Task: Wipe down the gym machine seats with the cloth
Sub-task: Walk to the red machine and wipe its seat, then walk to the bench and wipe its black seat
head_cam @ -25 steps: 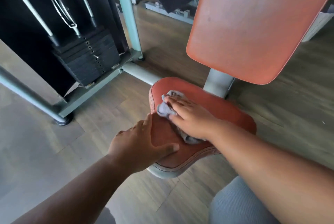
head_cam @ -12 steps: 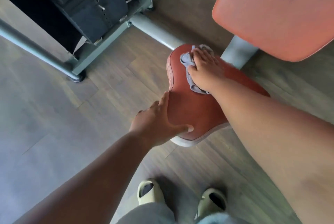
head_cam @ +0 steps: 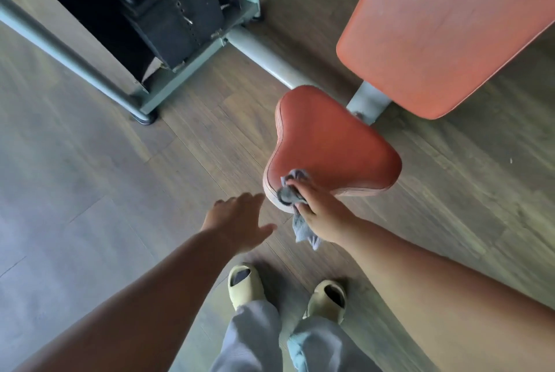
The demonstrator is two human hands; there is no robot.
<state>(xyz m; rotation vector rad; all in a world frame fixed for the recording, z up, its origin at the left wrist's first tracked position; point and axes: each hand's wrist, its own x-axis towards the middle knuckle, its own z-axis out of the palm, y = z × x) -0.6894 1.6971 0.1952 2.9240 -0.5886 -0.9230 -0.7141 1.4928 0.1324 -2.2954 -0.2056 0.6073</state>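
Both hands have shifted: the left hand [head_cam: 237,223] has come off the seat [head_cam: 330,143] and hovers at its 7 o'clock, fingers spread, holding nothing. Meanwhile the right hand [head_cam: 322,212] has slid from the far end to the near edge, pinching the grey cloth [head_cam: 295,200] against the rim, a tail hanging down. At 1 o'clock stands the backrest [head_cam: 444,26]; at 10 o'clock, the weight stack [head_cam: 180,20].

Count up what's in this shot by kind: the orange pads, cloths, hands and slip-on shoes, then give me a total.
Orange pads: 2, the seat pad and the backrest pad
Cloths: 1, the grey cloth
Hands: 2, the left hand and the right hand
Slip-on shoes: 2, one shoe and the other shoe
Total: 7
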